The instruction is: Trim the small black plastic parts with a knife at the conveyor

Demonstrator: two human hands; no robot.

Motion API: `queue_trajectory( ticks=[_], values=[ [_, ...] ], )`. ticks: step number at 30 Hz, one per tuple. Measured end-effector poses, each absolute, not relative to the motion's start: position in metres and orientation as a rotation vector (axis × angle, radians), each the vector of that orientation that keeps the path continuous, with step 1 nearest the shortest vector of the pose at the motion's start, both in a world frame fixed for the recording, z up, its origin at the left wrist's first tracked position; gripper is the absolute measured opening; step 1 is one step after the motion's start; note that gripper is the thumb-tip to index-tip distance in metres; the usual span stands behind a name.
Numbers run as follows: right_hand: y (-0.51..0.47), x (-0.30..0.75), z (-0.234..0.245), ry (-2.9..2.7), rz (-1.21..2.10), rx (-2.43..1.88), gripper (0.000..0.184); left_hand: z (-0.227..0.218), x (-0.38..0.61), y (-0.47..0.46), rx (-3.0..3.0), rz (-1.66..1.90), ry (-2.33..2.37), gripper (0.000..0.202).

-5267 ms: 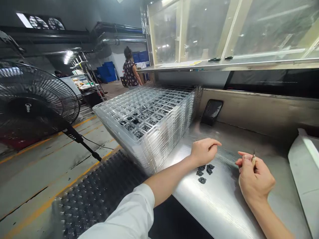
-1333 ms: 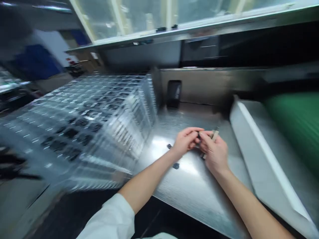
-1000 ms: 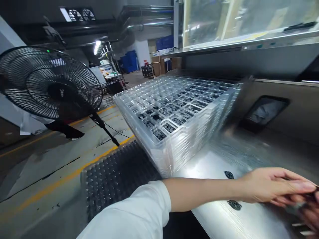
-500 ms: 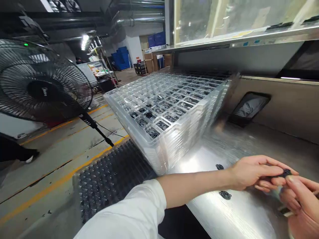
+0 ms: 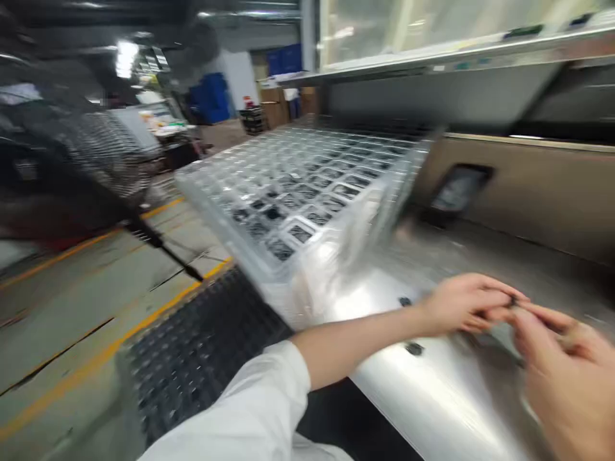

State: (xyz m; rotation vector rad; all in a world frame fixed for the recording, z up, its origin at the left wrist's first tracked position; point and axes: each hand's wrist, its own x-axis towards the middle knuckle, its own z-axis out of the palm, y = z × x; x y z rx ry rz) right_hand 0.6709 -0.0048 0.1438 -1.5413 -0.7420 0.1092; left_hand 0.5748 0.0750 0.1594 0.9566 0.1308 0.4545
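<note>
Pinching blk part (image 5: 513,301), L hand (image 5: 464,304), R hand (image 5: 564,378)

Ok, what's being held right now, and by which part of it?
A small dark part is pinched at its edge by the left hand; the right hand is beside it, too blurred to tell whether it grips.

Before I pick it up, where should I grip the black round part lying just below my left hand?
Pinch the black round part by its outer rim, coming straight down from above with your left hand. It seems to lie flat on the steel bench, so the top and rim are what fingers can reach. The view is blurred, so its finer shape can't be told.
</note>
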Motion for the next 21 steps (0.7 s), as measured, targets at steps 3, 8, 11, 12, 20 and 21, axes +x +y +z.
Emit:
queue_trajectory(
  ticks=[3,8,11,12,20,21],
  values=[
    [-0.025,0.674,0.149,-0.956,-0.022,-1.532,0.056,0.159,0.576,0.086,0.856,0.566,0.18,0.02],
    [-0.021,0.679,0.149,-1.171,-0.019,-1.557,0.042,0.164,0.572,0.08,0.824,0.608,0.181,0.012],
    [-0.026,0.676,0.152,-1.229,-0.057,-1.574,0.044,0.163,0.571,0.078,0.88,0.608,0.199,0.021],
    [-0.028,0.675,0.153,-1.23,-0.074,-1.591,0.043,0.163,0.571,0.078,0.901,0.608,0.211,0.025],
    [-0.029,0.676,0.153,-1.215,-0.151,-1.629,0.039,0.167,0.57,0.071,0.948,0.64,0.173,0.033],
    [-0.029,0.676,0.153,-1.225,-0.152,-1.627,0.038,0.168,0.57,0.071,0.953,0.645,0.177,0.034]
  ],
)
